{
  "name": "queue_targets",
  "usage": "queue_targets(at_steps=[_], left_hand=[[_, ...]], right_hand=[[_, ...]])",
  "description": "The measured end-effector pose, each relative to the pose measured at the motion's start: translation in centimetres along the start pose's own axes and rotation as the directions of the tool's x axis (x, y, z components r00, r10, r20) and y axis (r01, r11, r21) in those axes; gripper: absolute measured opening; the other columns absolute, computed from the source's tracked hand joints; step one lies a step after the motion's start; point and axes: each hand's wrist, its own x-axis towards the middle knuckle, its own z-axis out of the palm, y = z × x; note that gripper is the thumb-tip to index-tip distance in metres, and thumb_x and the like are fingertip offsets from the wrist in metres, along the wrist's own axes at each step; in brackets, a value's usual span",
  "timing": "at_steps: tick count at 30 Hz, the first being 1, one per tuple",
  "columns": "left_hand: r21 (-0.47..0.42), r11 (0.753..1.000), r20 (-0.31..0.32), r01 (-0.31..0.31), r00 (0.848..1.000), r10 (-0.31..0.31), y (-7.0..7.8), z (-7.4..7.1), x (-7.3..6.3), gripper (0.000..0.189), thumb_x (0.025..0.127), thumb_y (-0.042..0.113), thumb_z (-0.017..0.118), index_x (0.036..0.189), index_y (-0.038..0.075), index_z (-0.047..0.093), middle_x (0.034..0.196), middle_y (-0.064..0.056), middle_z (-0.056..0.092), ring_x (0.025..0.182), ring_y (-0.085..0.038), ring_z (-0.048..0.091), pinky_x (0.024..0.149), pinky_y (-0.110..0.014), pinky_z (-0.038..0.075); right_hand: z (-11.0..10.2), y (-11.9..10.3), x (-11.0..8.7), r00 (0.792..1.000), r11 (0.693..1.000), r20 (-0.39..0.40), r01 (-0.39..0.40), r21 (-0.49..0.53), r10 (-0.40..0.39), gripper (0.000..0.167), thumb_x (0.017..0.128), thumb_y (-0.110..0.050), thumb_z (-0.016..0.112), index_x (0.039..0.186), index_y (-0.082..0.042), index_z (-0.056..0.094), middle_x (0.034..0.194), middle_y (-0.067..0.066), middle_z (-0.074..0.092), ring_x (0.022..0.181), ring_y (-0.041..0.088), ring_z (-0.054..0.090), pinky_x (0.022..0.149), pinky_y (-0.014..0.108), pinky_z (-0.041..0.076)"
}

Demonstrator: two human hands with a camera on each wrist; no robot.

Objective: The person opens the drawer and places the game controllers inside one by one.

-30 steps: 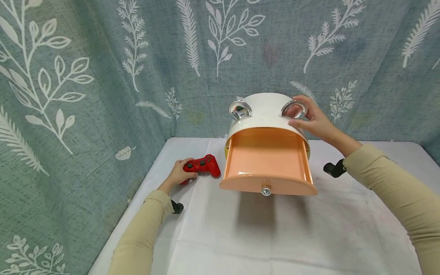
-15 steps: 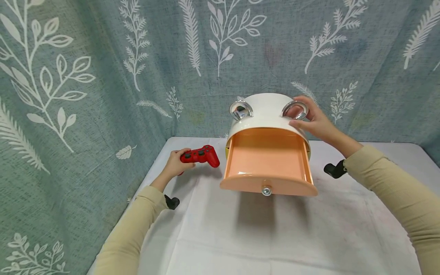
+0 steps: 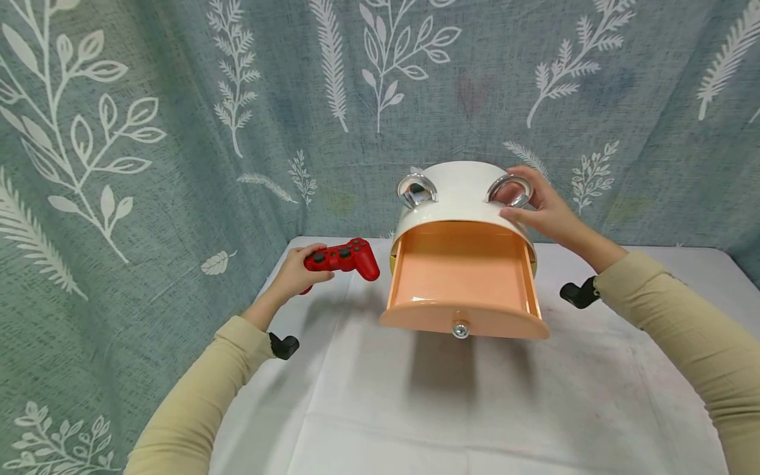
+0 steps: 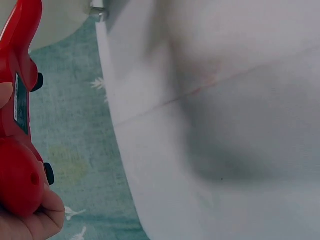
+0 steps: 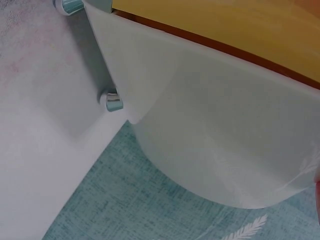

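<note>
My left hand (image 3: 289, 274) grips a red game controller (image 3: 351, 256), raised above the table at the left. Close up in the left wrist view, the controller (image 4: 17, 172) has fingers wrapped at its lower end. My right hand (image 3: 546, 210) holds the right chrome ring (image 3: 526, 191) on top of a white, round-topped drawer box, thumb on the box front. The box's white shell (image 3: 463, 188) fills much of the right wrist view. Its peach drawer (image 3: 460, 270) is pulled out toward me, with nothing in it and a round clear knob (image 3: 460, 329) in front.
A white cloth (image 3: 380, 396) covers the table. Green curtains (image 3: 332, 158) with white leaf prints hang behind and along the left side. A second chrome ring (image 3: 432, 188) sits on the box's left top. Short chrome feet (image 5: 112, 101) stand under the box.
My left hand has lifted the red game controller off the table, moving it up and slightly left. The right hand, box and pulled-out drawer have stayed in place.
</note>
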Motion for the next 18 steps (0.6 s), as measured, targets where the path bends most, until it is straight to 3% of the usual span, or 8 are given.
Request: queue_targets(at_steps=[8, 18], left_hand=[[-0.002, 1.0, 0.034, 0.0, 0.999, 0.0, 1.8, -1.2, -1.0, 0.065, 0.08, 0.027, 0.069, 0.137, 0.013, 0.041, 0.134, -0.021, 0.03, 0.114, -0.035, 0.04, 0.083, -0.043, 0.044], [0.006, 0.997, 0.054, -0.072, 0.996, 0.071, 5.5, -3.1, -2.1, 0.059, 0.081, 0.021, 0.069, 0.134, 0.012, 0.044, 0.127, -0.022, 0.033, 0.113, -0.034, 0.036, 0.08, -0.041, 0.044]], right_hand=[[0.1, 0.0, -0.1, 1.0, 0.999, 0.009, 0.0, 0.033, -0.001, 0.063, 0.088, -0.001, 0.058, 0.141, -0.018, 0.027, 0.119, -0.01, 0.038, 0.089, 0.005, 0.049, 0.073, 0.018, 0.037], [0.0, -0.1, -0.1, 1.0, 1.0, 0.012, -0.01, 0.013, 0.01, 0.064, 0.088, -0.002, 0.058, 0.142, -0.014, 0.025, 0.119, -0.009, 0.038, 0.095, 0.003, 0.052, 0.086, 0.025, 0.036]])
